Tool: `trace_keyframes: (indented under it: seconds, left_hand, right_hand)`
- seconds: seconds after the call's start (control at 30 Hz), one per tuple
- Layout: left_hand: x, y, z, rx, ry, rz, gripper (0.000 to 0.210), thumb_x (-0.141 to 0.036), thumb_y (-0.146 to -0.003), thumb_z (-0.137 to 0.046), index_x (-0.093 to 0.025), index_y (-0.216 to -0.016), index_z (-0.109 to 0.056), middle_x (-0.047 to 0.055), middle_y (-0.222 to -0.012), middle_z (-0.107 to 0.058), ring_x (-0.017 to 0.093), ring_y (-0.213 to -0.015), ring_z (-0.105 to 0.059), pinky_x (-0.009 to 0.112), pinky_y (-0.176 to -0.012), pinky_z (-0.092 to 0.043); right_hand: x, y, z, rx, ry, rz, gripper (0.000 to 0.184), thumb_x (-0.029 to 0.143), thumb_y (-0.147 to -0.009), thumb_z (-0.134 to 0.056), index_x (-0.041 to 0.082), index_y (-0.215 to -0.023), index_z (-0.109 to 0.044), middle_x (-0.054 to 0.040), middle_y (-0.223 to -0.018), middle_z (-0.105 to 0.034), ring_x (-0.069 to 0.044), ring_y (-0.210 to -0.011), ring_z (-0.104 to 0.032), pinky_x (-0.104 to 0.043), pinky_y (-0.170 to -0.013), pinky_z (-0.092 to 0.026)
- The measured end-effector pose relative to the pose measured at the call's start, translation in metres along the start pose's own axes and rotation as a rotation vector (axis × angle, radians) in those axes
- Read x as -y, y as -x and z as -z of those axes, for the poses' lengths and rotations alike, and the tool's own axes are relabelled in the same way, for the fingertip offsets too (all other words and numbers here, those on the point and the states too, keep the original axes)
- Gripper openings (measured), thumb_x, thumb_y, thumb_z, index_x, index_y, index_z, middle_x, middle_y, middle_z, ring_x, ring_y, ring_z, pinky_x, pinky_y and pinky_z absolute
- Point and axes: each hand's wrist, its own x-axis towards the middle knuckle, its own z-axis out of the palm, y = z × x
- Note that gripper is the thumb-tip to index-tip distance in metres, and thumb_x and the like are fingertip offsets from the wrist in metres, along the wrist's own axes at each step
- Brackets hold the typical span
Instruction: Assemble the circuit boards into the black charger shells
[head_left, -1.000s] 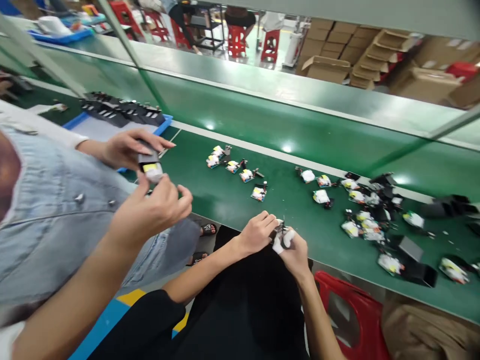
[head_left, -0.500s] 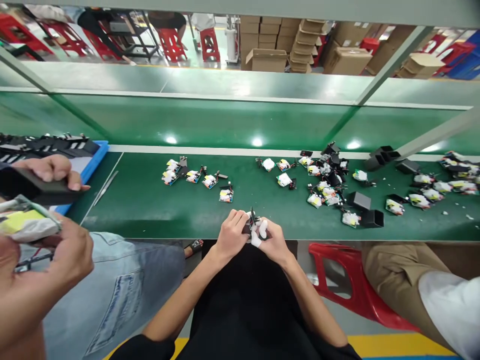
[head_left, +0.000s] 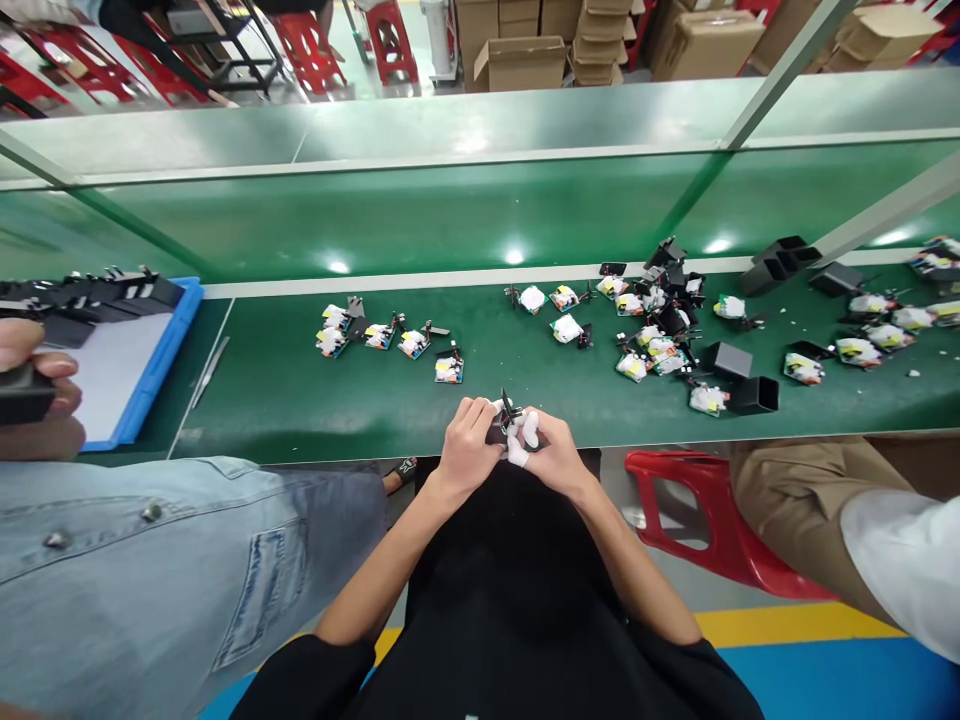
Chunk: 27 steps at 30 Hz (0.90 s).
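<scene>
So the small black part [head_left: 501, 428] is right at the front edge of the counter [head_left: 337, 410], about mid-length, held up over the person's lap. Left hand [head_left: 466, 440] has its fingers bent snugly around one side of it; right hand [head_left: 559, 455] is pinching the other side, pretty much closed up, with white finger covers [head_left: 531, 428] on. Can't really make out the exact grip under there, the hands block it.

Back from the edge, a bunch of circuit boards [head_left: 448, 369] are lying around on the green top, with a thicker pile [head_left: 660, 345] over to the right and a couple of black boxes [head_left: 727, 360] just beside it. Most boards have yellow patches, but if anything's printed on them it's way too small to read.

Left end: blue tray [head_left: 152, 375] with more black pieces in it, plus a thin silvery tool [head_left: 210, 372] just beside it. Red stool [head_left: 720, 525] stands below the front edge, on the right.
</scene>
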Motion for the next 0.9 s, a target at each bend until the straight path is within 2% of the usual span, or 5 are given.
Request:
trace_keyframes:
  seconds: [0.13, 0.3, 0.43, 0.63, 0.9]
  left_hand:
    - [-0.002, -0.002, 0.004, 0.0, -0.015, 0.015, 0.046, 0.006, -0.066, -0.058, -0.025, -0.1, -0.054, 0.003, -0.092, -0.066, 0.026, -0.087, -0.058, 0.036, -0.074, -0.051]
    - [-0.002, -0.003, 0.006, 0.009, -0.042, 0.011, 0.045, 0.006, -0.068, -0.058, -0.025, -0.1, -0.054, 0.004, -0.093, -0.065, 0.026, -0.087, -0.057, 0.036, -0.075, -0.051]
    - [-0.002, -0.001, 0.005, 0.035, -0.055, -0.009, 0.048, 0.007, -0.066, -0.058, -0.025, -0.102, -0.056, 0.006, -0.096, -0.067, 0.027, -0.09, -0.059, 0.038, -0.077, -0.052]
    - [-0.003, 0.003, 0.0, 0.063, -0.06, -0.015, 0.049, 0.007, -0.065, -0.058, -0.024, -0.103, -0.057, 0.006, -0.096, -0.067, 0.028, -0.09, -0.058, 0.039, -0.077, -0.053]
    - [-0.002, 0.005, -0.002, 0.093, -0.039, -0.001, 0.047, 0.007, -0.064, -0.06, -0.025, -0.098, -0.054, 0.005, -0.094, -0.066, 0.026, -0.089, -0.058, 0.038, -0.076, -0.052]
  right_hand:
    - [0.003, 0.001, 0.003, -0.016, 0.044, 0.008, 0.025, 0.018, -0.093, -0.073, 0.027, -0.082, -0.053, 0.0004, -0.085, -0.067, -0.017, -0.075, -0.064, -0.032, -0.073, -0.054]
    - [0.007, 0.005, 0.008, 0.03, 0.299, 0.07, 0.01, 0.017, -0.099, -0.069, 0.027, -0.101, -0.072, -0.0018, -0.089, -0.066, -0.018, -0.076, -0.065, -0.032, -0.073, -0.055]
    - [0.009, 0.004, 0.014, 0.149, 0.362, 0.009, 0.012, 0.014, -0.097, -0.068, 0.025, -0.096, -0.07, -0.0022, -0.089, -0.065, -0.017, -0.072, -0.061, -0.032, -0.069, -0.051]
    - [0.009, -0.003, 0.023, 0.215, 0.349, -0.024, 0.024, 0.011, -0.086, -0.071, 0.025, -0.076, -0.055, 0.0027, -0.077, -0.054, -0.014, -0.064, -0.047, -0.03, -0.062, -0.037]
    - [0.009, -0.004, 0.028, 0.263, 0.322, -0.041, 0.019, 0.01, -0.085, -0.067, 0.025, -0.079, -0.057, 0.0024, -0.079, -0.055, -0.014, -0.067, -0.049, -0.03, -0.064, -0.039]
